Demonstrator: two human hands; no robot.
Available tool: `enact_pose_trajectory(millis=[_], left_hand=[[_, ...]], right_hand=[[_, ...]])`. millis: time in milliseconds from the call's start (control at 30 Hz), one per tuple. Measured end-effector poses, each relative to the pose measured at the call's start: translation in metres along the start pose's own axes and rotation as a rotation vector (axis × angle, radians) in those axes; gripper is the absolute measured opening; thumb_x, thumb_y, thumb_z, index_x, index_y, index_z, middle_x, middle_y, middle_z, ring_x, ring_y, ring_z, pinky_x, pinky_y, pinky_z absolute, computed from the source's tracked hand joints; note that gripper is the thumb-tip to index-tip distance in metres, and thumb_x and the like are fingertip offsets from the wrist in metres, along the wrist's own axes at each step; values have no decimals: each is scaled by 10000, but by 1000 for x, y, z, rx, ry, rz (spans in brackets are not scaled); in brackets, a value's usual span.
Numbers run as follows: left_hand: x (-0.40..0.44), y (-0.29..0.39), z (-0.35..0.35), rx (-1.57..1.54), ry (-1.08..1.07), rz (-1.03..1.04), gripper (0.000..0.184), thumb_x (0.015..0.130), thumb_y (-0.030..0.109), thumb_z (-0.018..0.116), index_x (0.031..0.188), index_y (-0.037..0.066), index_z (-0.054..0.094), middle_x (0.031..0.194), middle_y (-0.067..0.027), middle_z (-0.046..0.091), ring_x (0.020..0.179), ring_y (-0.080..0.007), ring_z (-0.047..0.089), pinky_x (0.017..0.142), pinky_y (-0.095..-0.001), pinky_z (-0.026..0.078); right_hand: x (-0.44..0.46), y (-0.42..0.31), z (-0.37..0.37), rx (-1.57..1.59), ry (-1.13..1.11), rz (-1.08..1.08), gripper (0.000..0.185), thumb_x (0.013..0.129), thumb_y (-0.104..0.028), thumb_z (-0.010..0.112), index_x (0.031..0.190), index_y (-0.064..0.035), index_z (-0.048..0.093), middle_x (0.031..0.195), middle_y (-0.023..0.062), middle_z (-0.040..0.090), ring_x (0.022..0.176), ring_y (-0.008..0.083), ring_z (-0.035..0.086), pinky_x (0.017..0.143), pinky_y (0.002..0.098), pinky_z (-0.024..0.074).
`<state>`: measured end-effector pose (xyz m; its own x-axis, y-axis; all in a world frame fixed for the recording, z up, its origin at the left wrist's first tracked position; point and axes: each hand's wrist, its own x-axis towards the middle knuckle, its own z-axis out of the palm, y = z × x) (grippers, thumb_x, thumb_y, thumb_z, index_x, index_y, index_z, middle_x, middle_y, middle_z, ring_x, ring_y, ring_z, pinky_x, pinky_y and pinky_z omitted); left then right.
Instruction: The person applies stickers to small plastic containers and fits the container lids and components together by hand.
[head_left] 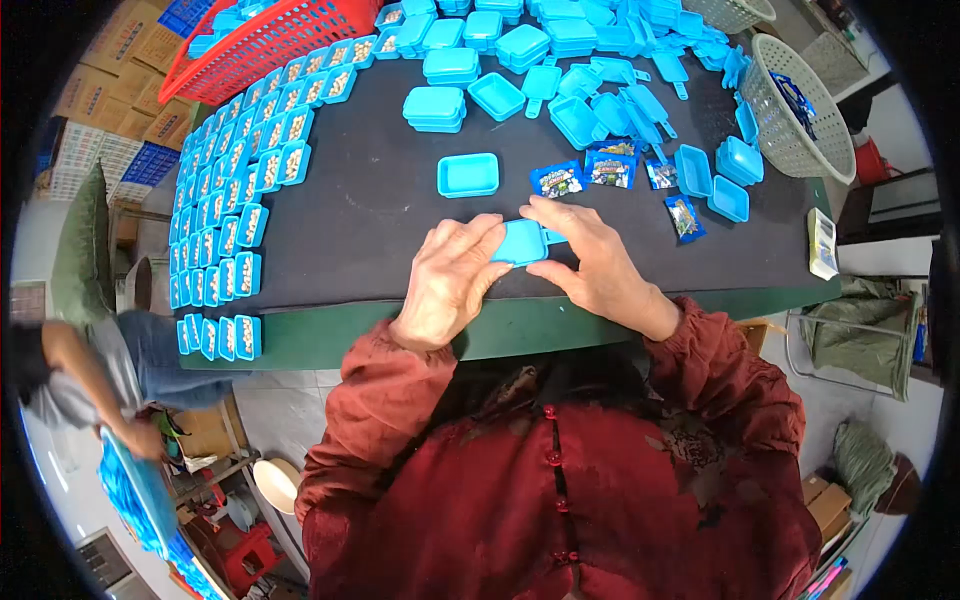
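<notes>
Near the table's front edge I hold a small light-blue plastic box (522, 243) with a tab on its right side. My left hand (447, 272) grips its left end between fingers and thumb. Around the right end, by the tab, my right hand (592, 255) closes with thumb and fingers. Its underside and inside are hidden from me. Just beyond my hands sits an open blue tray (468, 175). Printed blue sachets (557, 180) lie past my right hand, beside some open blue box halves (692, 171).
Rows of blue boxes filled with small pale pieces (228, 235) line the table's left side. Blue boxes and lids (575, 40) pile up at the back. A red basket (270, 45) and a pale basket (800, 110) stand at the corners. Another person's arm (85, 375) is at left.
</notes>
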<state>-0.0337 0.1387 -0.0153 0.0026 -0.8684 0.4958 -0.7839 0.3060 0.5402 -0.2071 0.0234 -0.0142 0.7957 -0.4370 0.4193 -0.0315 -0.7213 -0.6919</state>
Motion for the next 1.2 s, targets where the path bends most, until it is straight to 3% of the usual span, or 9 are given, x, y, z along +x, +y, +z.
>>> enact_pose_trajectory(millis=[233, 533, 600, 700, 867, 967, 1100, 1133, 1200], left_hand=[[-3, 9, 13, 340, 15, 97, 487, 731, 68, 685, 1184, -29, 535, 1277, -197, 486, 836, -268, 514, 722, -338, 428], [8, 22, 4, 468, -58, 52, 525, 752, 68, 655, 1241, -27, 490, 1300, -203, 463, 1021, -312, 513, 834, -387, 407], [1, 5, 14, 391, -47, 121, 491, 787, 175, 623, 1203, -44, 482, 1280, -229, 428, 1068, -345, 473, 818, -414, 389], [2, 1, 14, 255, -60, 139, 505, 785, 173, 620, 1216, -41, 470, 1246, -220, 442, 1055, -344, 477, 818, -422, 384], [5, 19, 12, 557, -99, 72, 496, 777, 158, 590, 1215, -41, 467, 1205, -215, 475, 964, -318, 496, 786, -352, 381], [3, 20, 23, 541, -58, 36, 469, 771, 141, 581, 1188, -45, 472, 1151, -215, 482, 899, -310, 483, 756, -351, 377], [4, 22, 22, 519, -13, 14, 429, 764, 117, 569, 1148, -51, 481, 1078, -211, 489, 817, -300, 464, 718, -352, 373], [0, 25, 21, 503, -15, 1, 415, 761, 110, 567, 1135, -51, 485, 1060, -208, 488, 800, -298, 456, 710, -353, 373], [-7, 29, 19, 474, -19, -25, 388, 757, 95, 563, 1109, -53, 492, 1023, -201, 487, 766, -294, 441, 694, -356, 371]], right_hand=[[5, 4, -7, 4, -20, -8, 527, 689, -94, 718, 1184, -52, 546, 1218, 108, 571, 1067, 281, 567, 925, 358, 406], [12, 13, -14, -97, -154, -90, 510, 687, -111, 722, 1171, -42, 577, 1190, 82, 572, 1136, 274, 510, 958, 395, 380], [13, 10, -15, -105, -150, -95, 508, 693, -132, 717, 1170, -33, 574, 1190, 76, 558, 1138, 273, 496, 962, 401, 369], [16, 6, -22, -193, -176, -114, 461, 712, -165, 690, 1152, -82, 578, 1193, 69, 533, 1121, 281, 490, 919, 389, 388], [31, -21, -38, -330, -369, -78, 421, 721, -137, 671, 1130, -95, 585, 1221, 73, 512, 1127, 309, 476, 923, 405, 382], [70, -39, -48, -550, -577, -168, 436, 711, -53, 652, 1141, -73, 586, 1183, 89, 548, 983, 286, 541, 805, 368, 423], [146, -60, 5, -139, -293, -345, 401, 763, -30, 582, 1164, -47, 571, 763, 86, 603, 595, 229, 518, 553, 313, 407], [161, -81, 20, 56, -437, -52, 367, 809, -47, 548, 1176, -45, 567, 679, 77, 581, 556, 208, 496, 541, 325, 408], [186, -60, 77, 14, -355, -246, 374, 823, -81, 566, 1197, -64, 555, 685, 77, 588, 541, 210, 500, 535, 329, 413]])
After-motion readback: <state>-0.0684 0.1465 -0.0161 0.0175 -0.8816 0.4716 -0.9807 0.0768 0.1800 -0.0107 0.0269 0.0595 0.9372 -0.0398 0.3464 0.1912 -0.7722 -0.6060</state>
